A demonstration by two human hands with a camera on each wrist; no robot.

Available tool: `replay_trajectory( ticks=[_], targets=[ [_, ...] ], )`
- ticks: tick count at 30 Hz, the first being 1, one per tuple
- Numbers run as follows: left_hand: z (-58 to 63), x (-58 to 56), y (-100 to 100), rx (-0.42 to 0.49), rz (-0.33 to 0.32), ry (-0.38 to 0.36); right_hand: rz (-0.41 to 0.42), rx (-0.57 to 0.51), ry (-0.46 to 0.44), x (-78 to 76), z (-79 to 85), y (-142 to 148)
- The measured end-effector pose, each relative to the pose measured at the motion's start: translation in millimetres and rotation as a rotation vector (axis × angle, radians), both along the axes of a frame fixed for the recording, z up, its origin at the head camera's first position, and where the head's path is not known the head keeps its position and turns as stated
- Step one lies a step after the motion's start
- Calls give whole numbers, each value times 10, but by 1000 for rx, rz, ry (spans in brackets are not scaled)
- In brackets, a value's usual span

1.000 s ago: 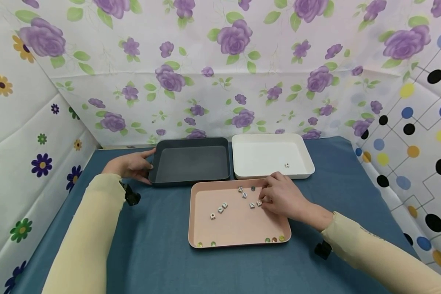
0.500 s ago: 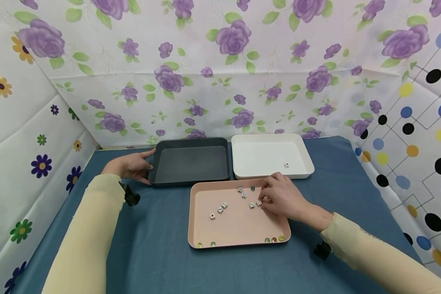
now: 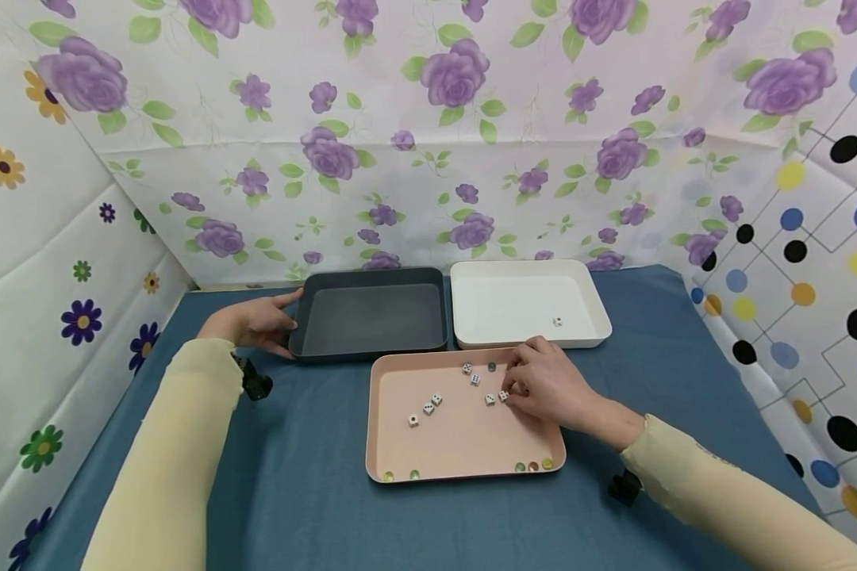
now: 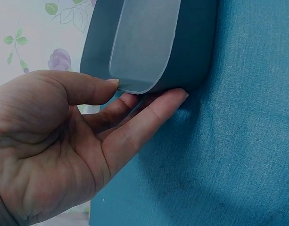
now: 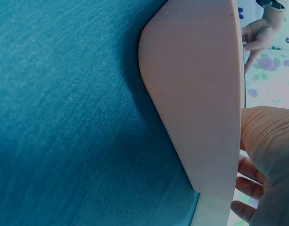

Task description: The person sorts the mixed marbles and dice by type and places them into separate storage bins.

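My left hand rests against the left end of the dark grey tray. Its thumb touches the rim and the other fingers extend along the outer wall. Over the right part of the pink tray, my right hand reaches down with bent fingers. A white die is right at its fingertips; whether they pinch it is hidden. Another die lies just to the left. More dice are scattered farther left and back in this tray. The tray's wall hides the right fingertips in the right wrist view.
Small clear coloured beads lie along the pink tray's front edge. A dark round piece is near its back wall. The white tray, holding one die, stands behind, right of the grey tray. A blue cloth covers the table.
My right hand has shifted very slightly at the same die. The left hand and the trays stay in place.
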State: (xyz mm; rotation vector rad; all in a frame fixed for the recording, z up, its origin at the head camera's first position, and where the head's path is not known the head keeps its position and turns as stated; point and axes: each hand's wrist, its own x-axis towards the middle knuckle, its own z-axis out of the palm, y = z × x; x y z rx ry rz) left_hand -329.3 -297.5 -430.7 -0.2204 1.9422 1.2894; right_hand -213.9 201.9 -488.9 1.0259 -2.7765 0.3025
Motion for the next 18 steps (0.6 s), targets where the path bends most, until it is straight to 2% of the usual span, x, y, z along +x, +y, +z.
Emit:
replay_trajectory(
  ticks=[8,13,18],
  targets=[
    [5,5,-14,9,-3,-3,1,-47,7,27,101,16],
    [14,9,-8,6,-2,-3,23,-96,66,-5,227,96],
    [39,20,9,2,-4,-3,-8,-115,107,-84,380,233]
  ],
)
